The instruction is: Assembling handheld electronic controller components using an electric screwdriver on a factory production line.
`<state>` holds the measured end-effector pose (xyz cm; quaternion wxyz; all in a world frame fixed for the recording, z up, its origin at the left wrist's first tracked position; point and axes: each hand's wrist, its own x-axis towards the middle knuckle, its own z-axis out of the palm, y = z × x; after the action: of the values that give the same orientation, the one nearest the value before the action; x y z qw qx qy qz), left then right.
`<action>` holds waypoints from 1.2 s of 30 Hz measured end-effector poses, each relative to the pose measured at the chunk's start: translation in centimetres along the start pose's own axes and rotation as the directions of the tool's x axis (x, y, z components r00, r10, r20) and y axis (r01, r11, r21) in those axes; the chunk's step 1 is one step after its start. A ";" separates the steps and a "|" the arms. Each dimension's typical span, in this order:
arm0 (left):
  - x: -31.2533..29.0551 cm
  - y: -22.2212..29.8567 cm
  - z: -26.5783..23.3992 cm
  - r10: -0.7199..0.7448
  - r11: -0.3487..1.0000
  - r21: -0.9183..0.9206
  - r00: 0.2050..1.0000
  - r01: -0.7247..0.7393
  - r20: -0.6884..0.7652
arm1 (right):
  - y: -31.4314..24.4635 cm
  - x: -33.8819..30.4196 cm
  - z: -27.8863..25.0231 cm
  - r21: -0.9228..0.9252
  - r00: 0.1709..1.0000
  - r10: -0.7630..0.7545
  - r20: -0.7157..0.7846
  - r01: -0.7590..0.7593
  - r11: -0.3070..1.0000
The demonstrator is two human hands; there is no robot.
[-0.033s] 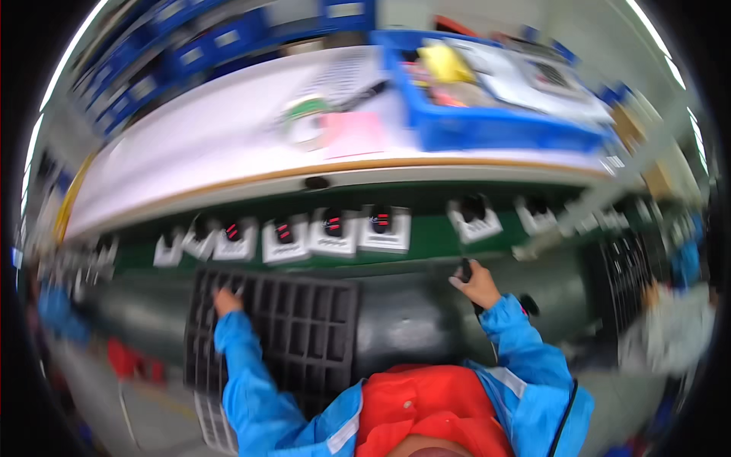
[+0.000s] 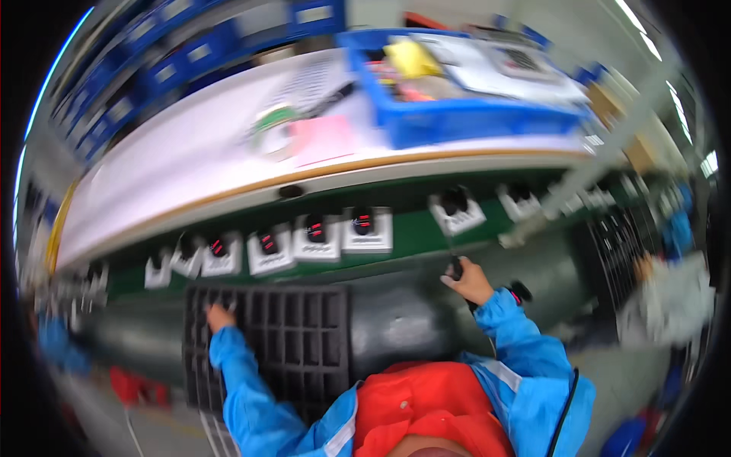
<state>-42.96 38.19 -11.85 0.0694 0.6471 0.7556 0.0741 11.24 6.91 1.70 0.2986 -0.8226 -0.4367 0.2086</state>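
Before a green strip (image 2: 415, 238) bearing white-and-black devices (image 2: 366, 243), some with illegible red displays (image 2: 364, 220), the left hand (image 2: 220, 316), grip unclear, reaches over a black gridded tray (image 2: 308, 320); the right hand (image 2: 475, 285) clasps a slim black tool (image 2: 457, 267).

The tray (image 2: 311, 329) lies before the devices (image 2: 316, 238), 1 bin (image 2: 487, 126) on the shelf (image 2: 175, 152) behind them.

My feed shows the white desk (image 2: 164, 156) carrying a blue bin (image 2: 480, 128) at its right end, a pink sheet (image 2: 326, 141) near its front edge and a tape roll (image 2: 267, 122) beside it; the dark belt (image 2: 400, 305) bears a black tray (image 2: 304, 329).
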 end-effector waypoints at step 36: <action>-37.1 27.6 -4.5 0.882 0.128 -0.617 0.195 0.776 0.429 | -1.0 -13.0 1.3 0.133 0.917 -0.397 0.041 0.389 0.912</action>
<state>-11.46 5.58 -1.55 0.9254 0.3139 0.1731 0.1227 2.95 -3.18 2.44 0.3691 -0.6907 -0.5894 0.1981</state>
